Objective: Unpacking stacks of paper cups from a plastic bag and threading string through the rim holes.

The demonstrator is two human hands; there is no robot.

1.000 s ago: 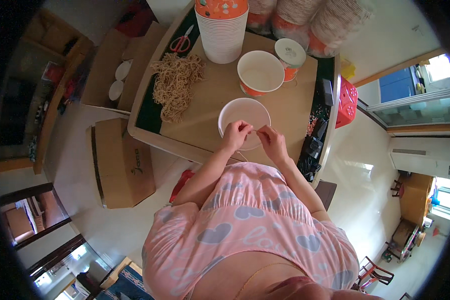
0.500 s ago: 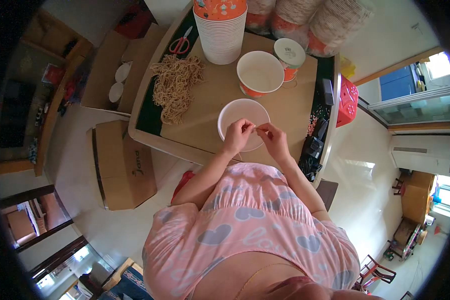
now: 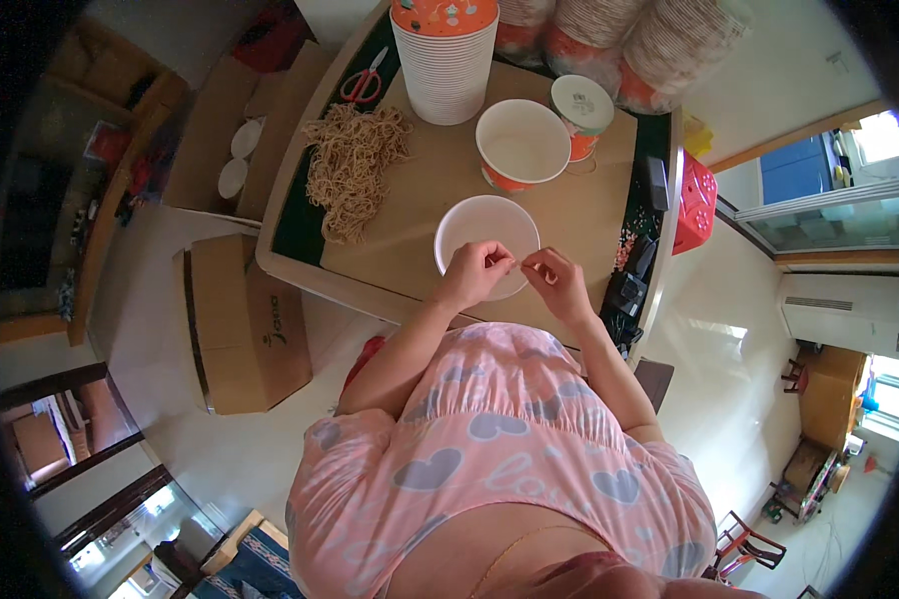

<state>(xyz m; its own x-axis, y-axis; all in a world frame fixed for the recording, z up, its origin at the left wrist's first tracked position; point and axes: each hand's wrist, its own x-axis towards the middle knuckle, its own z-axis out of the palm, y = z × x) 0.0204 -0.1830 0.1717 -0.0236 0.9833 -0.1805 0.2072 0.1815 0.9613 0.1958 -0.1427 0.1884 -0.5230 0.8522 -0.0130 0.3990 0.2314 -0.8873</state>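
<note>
Above the near rim of a white paper tub point(image 3: 459, 228), my left hand point(image 3: 477, 274) and my right hand point(image 3: 557, 285) are close together. Each pinches thumb against fingertips on a thin, pale piece of string, mostly hidden by the fingers. Just behind stands another open tub point(image 3: 522, 145) with an orange lower part. A tub with a white lid point(image 3: 581, 102) is beside it, a loop of string at its base. To the left lies a tangled heap of beige string point(image 3: 355, 170).
Red-handled scissors point(image 3: 362, 88) lie beyond the string heap. A tall stack of tubs point(image 3: 448, 75) stands at the back, with wrapped stacks point(image 3: 679, 50) to its right. Black objects point(image 3: 626, 293) line the table's right edge. A cardboard box point(image 3: 250, 329) sits on the floor at left.
My hands have drawn slightly apart, the right one moving a little to the right and down. The string end that hung below my left hand no longer shows.
</note>
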